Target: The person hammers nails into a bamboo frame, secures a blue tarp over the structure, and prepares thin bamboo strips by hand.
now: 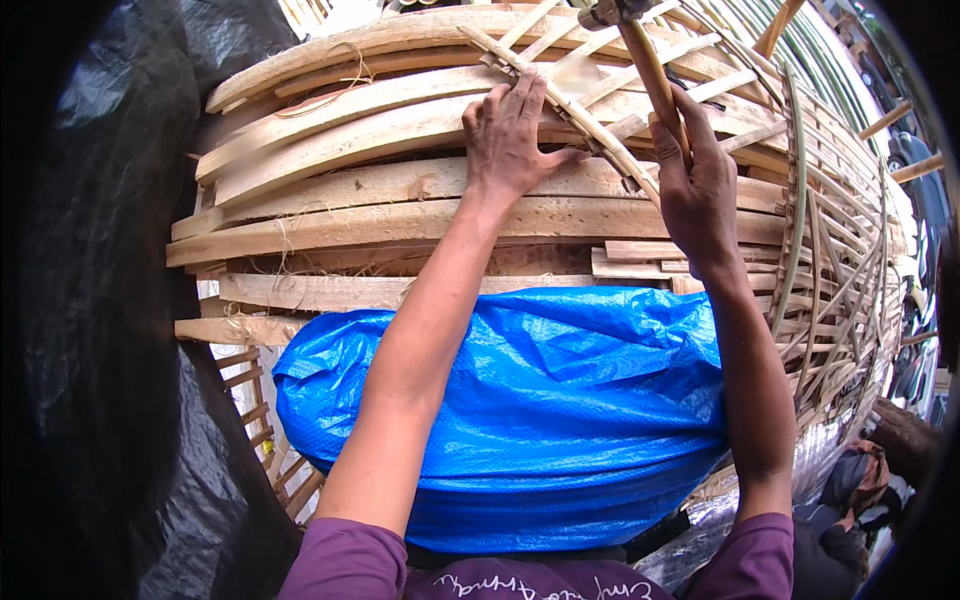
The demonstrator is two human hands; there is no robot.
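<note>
My right hand [700, 185] is wrapped round the wooden handle of a hammer [648, 70]. The hammer is raised, its metal head at the top edge of the view. My left hand [508, 135] lies open with its thumb spread, palm down. Its fingertips touch the edge strip of a lattice [572, 112] made of thin crossed wooden slats. The lattice rests across a stack of long, pale wooden planks [350, 190], and the left palm is over these planks. Any nail near the left fingertips is too small to tell.
A blue tarp [560, 400] covers the near side, under both forearms. Black plastic sheeting [110, 300] hangs along the left. Woven bamboo strips [830, 250] spread to the right, with poles [915, 168] sticking out beyond. Short wood pieces [635, 258] lie beside the right wrist.
</note>
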